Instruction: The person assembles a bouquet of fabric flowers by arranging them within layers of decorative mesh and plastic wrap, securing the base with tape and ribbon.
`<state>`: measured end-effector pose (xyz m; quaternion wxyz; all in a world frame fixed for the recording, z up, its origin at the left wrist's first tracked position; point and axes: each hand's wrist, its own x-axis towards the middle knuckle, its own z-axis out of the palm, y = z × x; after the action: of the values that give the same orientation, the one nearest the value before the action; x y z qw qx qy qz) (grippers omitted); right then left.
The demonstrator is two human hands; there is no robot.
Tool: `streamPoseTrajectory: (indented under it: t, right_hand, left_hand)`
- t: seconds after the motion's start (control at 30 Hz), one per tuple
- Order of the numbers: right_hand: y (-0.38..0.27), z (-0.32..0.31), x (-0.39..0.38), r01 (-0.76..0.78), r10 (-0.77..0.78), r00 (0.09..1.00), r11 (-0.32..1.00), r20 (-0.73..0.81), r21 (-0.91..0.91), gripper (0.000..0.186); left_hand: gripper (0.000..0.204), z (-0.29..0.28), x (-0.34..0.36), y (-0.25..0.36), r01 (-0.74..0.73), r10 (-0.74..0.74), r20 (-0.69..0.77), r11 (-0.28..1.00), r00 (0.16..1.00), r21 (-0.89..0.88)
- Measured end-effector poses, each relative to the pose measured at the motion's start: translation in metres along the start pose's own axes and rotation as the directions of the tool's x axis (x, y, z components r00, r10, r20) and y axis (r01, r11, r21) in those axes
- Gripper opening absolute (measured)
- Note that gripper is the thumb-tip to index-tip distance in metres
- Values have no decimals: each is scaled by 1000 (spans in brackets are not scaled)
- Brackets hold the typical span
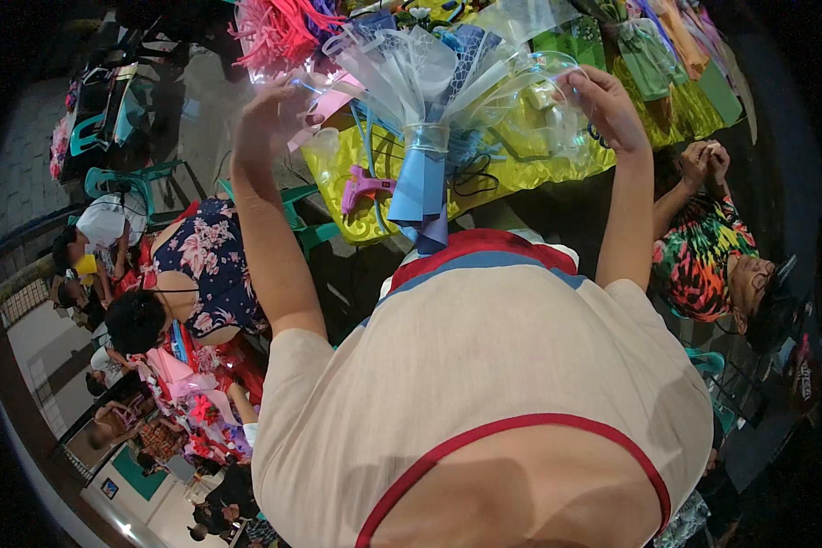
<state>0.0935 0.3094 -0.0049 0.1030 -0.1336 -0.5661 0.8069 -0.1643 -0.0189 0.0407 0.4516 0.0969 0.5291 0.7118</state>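
Note:
A bouquet [417,187] in blue and white paper wrap stands in front of me, its narrow blue end toward my body. A pale shiny ribbon band [426,138] circles its neck. To its right, my right hand [607,108] has fingers closed in a pinch on a clear, shiny strip [532,62] that curves toward the wrap. On the other side, my left hand [281,111] is raised with fingers drawn together on a glinting clear strip; motion and glare soften its outline. Whether both hands hold one strip, I cannot tell.
A yellow satin cloth [543,169] covers the table. On it lie a pink glue gun [365,190] and a dark cable [477,175]. Bright pink fuzzy stems [279,35] are at the far left. A person in a flowered top [699,247] sits right; another [208,265] sits left.

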Motion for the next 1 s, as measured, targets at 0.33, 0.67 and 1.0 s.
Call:
streamPoseTrajectory:
  t: [0.33, 0.67, 1.0]
  right_hand:
    - [-26, 83, 39, 184, -93, 946, 943, 311, -276, 23]
    - [-18, 139, 89, 243, -22, 800, 925, 600, -290, 21]
    - [-8, 109, 83, 228, -81, 878, 937, 472, -265, 21]
  left_hand:
    - [20, 40, 7, 25, -72, -15, 212, 917, 977, 392]
    - [18, 75, 2, 31, -268, 87, 284, 663, 955, 699]
    - [22, 28, -30, 23, -140, 150, 11, 892, 989, 429]
